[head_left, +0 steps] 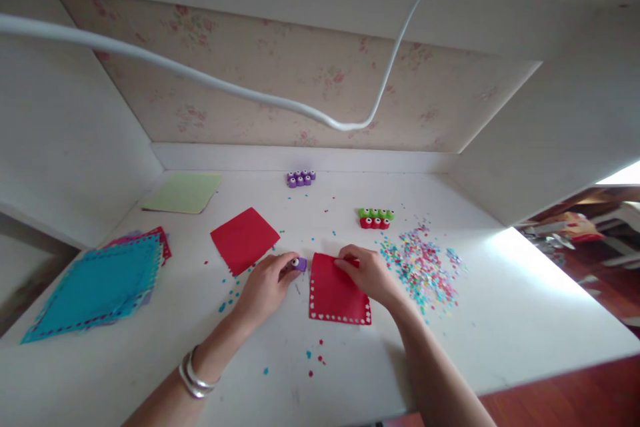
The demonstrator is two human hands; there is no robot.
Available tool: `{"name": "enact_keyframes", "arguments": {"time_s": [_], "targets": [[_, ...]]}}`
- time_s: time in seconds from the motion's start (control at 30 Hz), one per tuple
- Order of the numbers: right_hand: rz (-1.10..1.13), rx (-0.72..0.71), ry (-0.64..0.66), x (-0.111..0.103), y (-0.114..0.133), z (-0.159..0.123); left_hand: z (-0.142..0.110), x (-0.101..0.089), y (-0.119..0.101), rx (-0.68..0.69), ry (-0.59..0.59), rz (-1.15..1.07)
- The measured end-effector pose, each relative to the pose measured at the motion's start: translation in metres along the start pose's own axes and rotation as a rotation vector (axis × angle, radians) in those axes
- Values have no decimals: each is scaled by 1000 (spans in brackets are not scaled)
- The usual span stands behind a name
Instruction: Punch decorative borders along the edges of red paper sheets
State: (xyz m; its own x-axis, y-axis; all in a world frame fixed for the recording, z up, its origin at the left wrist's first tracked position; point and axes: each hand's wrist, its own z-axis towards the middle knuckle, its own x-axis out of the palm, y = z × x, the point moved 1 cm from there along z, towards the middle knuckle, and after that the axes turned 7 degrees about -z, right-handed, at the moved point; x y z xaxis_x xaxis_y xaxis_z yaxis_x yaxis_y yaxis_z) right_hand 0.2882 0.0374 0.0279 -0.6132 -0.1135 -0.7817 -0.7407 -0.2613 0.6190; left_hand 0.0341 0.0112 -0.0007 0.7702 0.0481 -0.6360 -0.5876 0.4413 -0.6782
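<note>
Between the thumb and fingers of my left hand (267, 283) is a small purple craft punch (299, 264), just beside the left edge of a red paper sheet (340, 293). Small cut-out shapes run along that sheet's left, bottom and lower right edges. My right hand (365, 270) pinches the sheet near its upper right corner. A second red sheet (245, 240) lies behind my left hand, with no holes visible in it.
Purple punches (301, 178) stand at the back, and green and red punches (376, 219) right of centre. A confetti pile (423, 267) spreads at right. Blue punched sheets (100, 280) and pale green paper (183, 193) lie left. A white cable (225, 87) hangs across above.
</note>
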Motion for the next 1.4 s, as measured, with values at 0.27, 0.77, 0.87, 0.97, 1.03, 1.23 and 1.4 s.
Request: {"name": "enact_keyframes", "arguments": {"time_s": [0.27, 0.77, 0.87, 0.97, 1.03, 1.23, 1.4], "targets": [[338, 117, 186, -1, -3, -1, 2, 0, -5, 61, 31, 22], [534, 291, 286, 5, -1, 1, 0, -1, -3, 75, 39, 10], [555, 306, 305, 6, -3, 1, -1, 0, -2, 67, 40, 16], [551, 308, 337, 7, -4, 1, 0, 0, -2, 82, 38, 5], [534, 308, 351, 7, -4, 0, 0, 0, -2, 93, 42, -10], [329, 220, 194, 7, -7, 2, 2, 1, -1, 142, 77, -24], [242, 167, 201, 7, -5, 3, 2, 2, -2, 155, 141, 2]]}}
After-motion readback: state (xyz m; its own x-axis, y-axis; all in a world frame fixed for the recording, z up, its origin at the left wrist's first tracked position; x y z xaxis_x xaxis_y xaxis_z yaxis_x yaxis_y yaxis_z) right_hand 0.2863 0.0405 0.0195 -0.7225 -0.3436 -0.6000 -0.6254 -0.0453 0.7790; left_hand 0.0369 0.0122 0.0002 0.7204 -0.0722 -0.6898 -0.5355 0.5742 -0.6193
